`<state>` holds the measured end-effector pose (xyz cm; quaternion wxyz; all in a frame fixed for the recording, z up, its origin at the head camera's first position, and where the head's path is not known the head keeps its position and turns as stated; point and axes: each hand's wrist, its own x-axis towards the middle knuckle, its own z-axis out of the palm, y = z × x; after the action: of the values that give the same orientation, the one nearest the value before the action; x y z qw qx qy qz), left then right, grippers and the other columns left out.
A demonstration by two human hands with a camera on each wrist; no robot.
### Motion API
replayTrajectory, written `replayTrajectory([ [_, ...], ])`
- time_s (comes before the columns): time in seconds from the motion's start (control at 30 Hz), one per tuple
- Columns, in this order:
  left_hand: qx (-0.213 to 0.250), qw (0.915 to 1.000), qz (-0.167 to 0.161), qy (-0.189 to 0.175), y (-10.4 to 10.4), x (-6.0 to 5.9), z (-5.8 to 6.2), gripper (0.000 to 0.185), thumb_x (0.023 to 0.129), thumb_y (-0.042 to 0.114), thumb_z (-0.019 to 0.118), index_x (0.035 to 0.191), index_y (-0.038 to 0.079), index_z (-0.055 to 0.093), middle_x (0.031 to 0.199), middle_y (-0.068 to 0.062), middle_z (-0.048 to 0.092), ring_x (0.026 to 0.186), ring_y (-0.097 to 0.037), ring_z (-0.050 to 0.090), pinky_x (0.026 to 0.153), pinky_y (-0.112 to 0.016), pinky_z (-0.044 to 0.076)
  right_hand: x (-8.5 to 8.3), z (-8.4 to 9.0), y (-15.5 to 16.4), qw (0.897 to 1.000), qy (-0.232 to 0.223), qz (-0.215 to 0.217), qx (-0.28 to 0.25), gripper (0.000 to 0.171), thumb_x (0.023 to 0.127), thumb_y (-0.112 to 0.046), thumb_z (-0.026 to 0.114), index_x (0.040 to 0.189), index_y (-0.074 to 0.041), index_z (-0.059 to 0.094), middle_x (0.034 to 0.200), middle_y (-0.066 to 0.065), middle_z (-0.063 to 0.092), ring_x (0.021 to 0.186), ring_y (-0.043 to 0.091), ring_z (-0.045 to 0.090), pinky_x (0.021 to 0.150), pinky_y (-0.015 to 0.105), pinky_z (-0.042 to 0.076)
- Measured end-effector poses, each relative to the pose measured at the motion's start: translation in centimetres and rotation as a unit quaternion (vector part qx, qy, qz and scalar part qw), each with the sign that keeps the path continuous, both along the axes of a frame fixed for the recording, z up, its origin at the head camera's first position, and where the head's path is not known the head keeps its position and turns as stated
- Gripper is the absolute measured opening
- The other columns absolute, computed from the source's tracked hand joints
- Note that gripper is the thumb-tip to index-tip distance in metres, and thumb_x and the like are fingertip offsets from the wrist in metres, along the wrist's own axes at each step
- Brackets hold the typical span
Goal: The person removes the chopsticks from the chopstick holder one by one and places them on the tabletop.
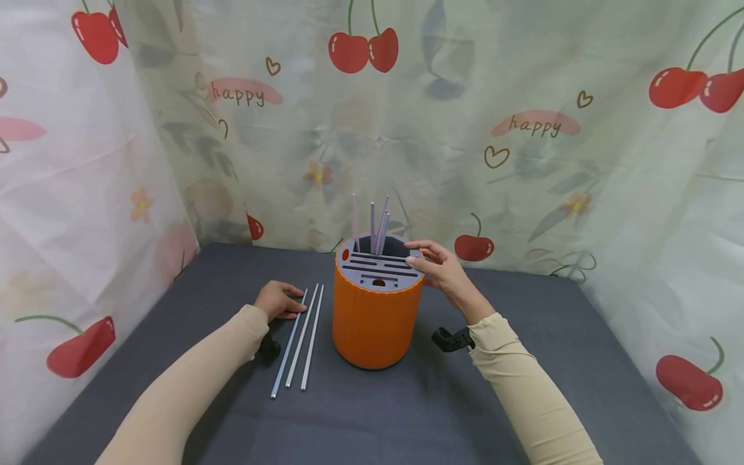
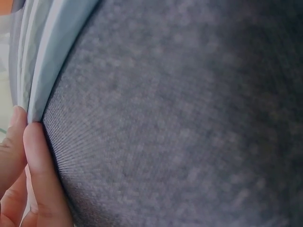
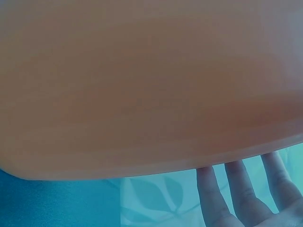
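On tabletop, L hand: fingers flat, touching sticks.
R hand: fingers straight, on orange pot top.

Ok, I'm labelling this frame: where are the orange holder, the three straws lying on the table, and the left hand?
orange holder (image 1: 372,323): head view, front wall.
straws lying on the table (image 1: 302,342): head view, middle straw's midpoint.
left hand (image 1: 278,300): head view, back of the hand.

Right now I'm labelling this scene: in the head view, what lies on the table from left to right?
Left hand → three pale thin straws lying flat → orange round slotted holder → right hand.
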<state>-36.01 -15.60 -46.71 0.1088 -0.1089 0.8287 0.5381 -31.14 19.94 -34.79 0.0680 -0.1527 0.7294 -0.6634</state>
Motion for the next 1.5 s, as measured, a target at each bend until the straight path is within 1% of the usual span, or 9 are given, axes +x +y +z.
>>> replayTrajectory([
  [0.23,0.026,0.9997,-0.002,0.004,-0.3,0.5,0.4,0.042,0.077,-0.004,0.078,0.117,-0.003,0.066,0.094,-0.015,0.065,0.058,-0.009,0.066,0.056,-0.026,0.059,-0.1,-0.1,-0.1,1.0,-0.003,0.001,0.0,0.027,0.095,-0.02,0.063,0.121,-0.02,0.06,0.149,0.009,0.039,0.136,0.032,0.038,0.096,0.051,0.051],
  [0.37,0.096,0.995,-0.019,0.018,-0.6,0.2,2.3,0.045,0.085,-0.001,0.071,0.128,-0.007,0.058,0.087,-0.007,0.067,0.066,-0.008,0.066,0.066,-0.026,0.06,0.0,0.0,-0.1,1.0,-0.003,0.002,-0.001,0.027,0.095,-0.02,0.062,0.121,-0.02,0.059,0.149,0.009,0.04,0.133,0.032,0.042,0.095,0.05,0.052],
  [0.53,0.201,0.9745,-0.071,0.069,0.1,0.7,9.0,0.048,0.094,0.009,0.062,0.14,0.0,0.048,0.112,-0.004,0.059,0.089,-0.008,0.065,0.093,-0.03,0.054,0.1,0.1,0.0,1.0,-0.001,-0.001,0.001,0.029,0.095,-0.021,0.063,0.123,-0.019,0.058,0.149,0.008,0.039,0.134,0.031,0.041,0.097,0.051,0.05],
  [0.67,0.272,0.9499,-0.091,0.123,1.7,1.7,14.8,0.048,0.095,0.012,0.061,0.141,0.006,0.049,0.124,-0.01,0.053,0.098,-0.012,0.063,0.099,-0.031,0.051,0.0,0.2,0.2,1.0,0.002,-0.004,0.003,0.029,0.095,-0.021,0.062,0.124,-0.019,0.058,0.148,0.009,0.041,0.126,0.028,0.048,0.095,0.049,0.051],
  [0.73,0.297,0.9398,-0.097,0.139,2.7,1.9,16.8,0.047,0.093,0.011,0.063,0.138,0.006,0.051,0.124,-0.01,0.054,0.1,-0.014,0.063,0.095,-0.028,0.053,0.0,0.2,0.3,1.0,0.004,-0.003,0.002,0.029,0.096,-0.021,0.062,0.124,-0.019,0.058,0.147,0.009,0.041,0.122,0.025,0.05,0.094,0.047,0.052],
  [0.83,0.309,0.9328,-0.109,0.149,4.3,2.1,18.5,0.043,0.092,0.006,0.064,0.134,0.003,0.055,0.122,-0.01,0.056,0.099,-0.016,0.064,0.089,-0.026,0.056,0.1,0.1,0.4,1.0,0.003,-0.003,0.001,0.029,0.096,-0.021,0.061,0.124,-0.019,0.058,0.146,0.009,0.042,0.119,0.024,0.052,0.094,0.047,0.052],
  [1.13,0.27,0.9458,-0.128,0.127,7.5,1.7,18.8,0.038,0.091,0.002,0.064,0.128,0.0,0.057,0.111,-0.007,0.06,0.098,-0.018,0.065,0.093,-0.034,0.055,0.2,0.0,0.1,1.0,-0.009,-0.009,-0.008,0.03,0.094,-0.021,0.063,0.124,-0.018,0.058,0.145,0.01,0.043,0.123,0.028,0.05,0.095,0.049,0.052],
  [1.27,0.253,0.9507,-0.128,0.126,8.0,1.6,18.6,0.04,0.091,0.0,0.063,0.13,-0.003,0.055,0.108,-0.006,0.06,0.092,-0.015,0.066,0.093,-0.035,0.055,0.1,0.0,-0.1,1.0,-0.01,-0.006,-0.006,0.03,0.094,-0.021,0.063,0.124,-0.018,0.058,0.146,0.009,0.043,0.125,0.029,0.05,0.097,0.051,0.05],
  [1.5,0.223,0.9563,-0.127,0.139,8.2,1.8,18.5,0.027,0.089,0.001,0.066,0.115,-0.002,0.06,0.115,-0.011,0.061,0.089,-0.015,0.067,0.09,-0.035,0.056,-0.1,0.0,-0.1,1.0,-0.009,-0.001,-0.008,0.028,0.095,-0.02,0.063,0.122,-0.019,0.059,0.148,0.009,0.041,0.132,0.032,0.044,0.099,0.053,0.049],
])
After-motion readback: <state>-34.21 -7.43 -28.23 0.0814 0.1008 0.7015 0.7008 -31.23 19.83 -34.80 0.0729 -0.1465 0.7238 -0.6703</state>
